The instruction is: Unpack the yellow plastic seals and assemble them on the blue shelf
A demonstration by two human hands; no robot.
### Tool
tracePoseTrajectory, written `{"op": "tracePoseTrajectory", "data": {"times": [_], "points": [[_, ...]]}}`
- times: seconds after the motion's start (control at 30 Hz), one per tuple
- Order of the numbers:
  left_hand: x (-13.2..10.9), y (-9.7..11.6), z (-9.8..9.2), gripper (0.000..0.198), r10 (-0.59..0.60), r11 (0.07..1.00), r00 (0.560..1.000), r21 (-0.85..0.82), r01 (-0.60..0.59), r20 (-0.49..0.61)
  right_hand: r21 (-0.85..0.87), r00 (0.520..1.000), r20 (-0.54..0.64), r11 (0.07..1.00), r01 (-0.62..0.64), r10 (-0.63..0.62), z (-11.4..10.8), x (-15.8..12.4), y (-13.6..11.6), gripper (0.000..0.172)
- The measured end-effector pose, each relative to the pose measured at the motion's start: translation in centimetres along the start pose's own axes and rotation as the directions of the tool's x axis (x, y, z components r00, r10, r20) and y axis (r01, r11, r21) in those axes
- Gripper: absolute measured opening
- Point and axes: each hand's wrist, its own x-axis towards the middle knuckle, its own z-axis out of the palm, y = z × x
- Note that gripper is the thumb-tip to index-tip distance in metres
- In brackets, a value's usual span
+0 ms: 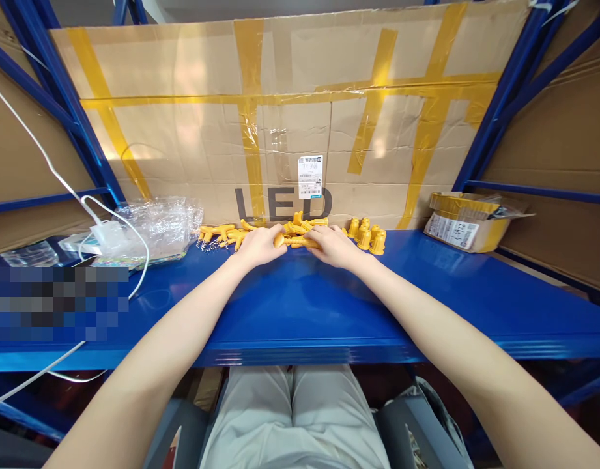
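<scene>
Both my arms reach forward over a blue metal shelf. My left hand and my right hand meet at a heap of small yellow plastic parts against the cardboard back wall. The fingers of both hands curl around one yellow part held between them. More loose yellow pieces lie to the left of my left hand. Several upright yellow cone-shaped parts stand just right of my right hand.
A taped cardboard sheet printed "LED" forms the back wall. A crumpled clear plastic bag and a white charger with cable lie at the left. A small open cardboard box sits at the right. Blue rack posts stand on both sides.
</scene>
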Motion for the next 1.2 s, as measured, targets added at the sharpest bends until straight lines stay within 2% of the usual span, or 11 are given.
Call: {"op": "tracePoseTrajectory", "data": {"times": [0.33,0.43,0.57,0.73,0.97,1.1,1.2], "points": [[0.2,-0.6,0.0,0.037,0.010,0.999,0.999,0.053,-0.012,0.032,-0.003,0.998,-0.025,0.999,-0.053,0.053,0.0,-0.1,0.3,0.020],[0.4,-1.4,0.1,0.037,-0.040,0.997,0.999,0.069,0.039,0.007,0.000,0.994,-0.037,0.995,-0.100,0.099,0.2,-0.2,0.9,0.020],[0.5,-2.4,-0.1,0.038,-0.170,0.981,0.985,0.093,0.172,-0.034,0.005,0.993,-0.027,0.993,-0.116,0.116,0.2,-0.2,1.2,0.018],[0.4,-4.6,-0.2,0.044,-0.292,0.954,0.955,0.053,0.295,-0.059,0.032,0.995,0.003,0.994,-0.104,0.104,0.1,-0.1,0.9,0.019],[0.2,-8.7,1.4,0.045,-0.324,0.942,0.946,0.082,0.325,-0.030,0.020,0.994,-0.015,0.994,-0.111,0.111,0.2,-0.1,1.2,0.017],[0.2,-10.2,2.6,0.050,-0.384,0.921,0.923,0.082,0.381,0.030,-0.002,0.978,-0.067,0.980,-0.201,0.200,-0.2,-0.1,2.1,0.015],[0.2,-10.7,3.3,0.056,-0.421,0.907,0.905,0.059,0.418,0.058,0.008,0.934,-0.096,0.938,-0.345,0.345,-0.5,-0.3,3.4,0.014]]}}
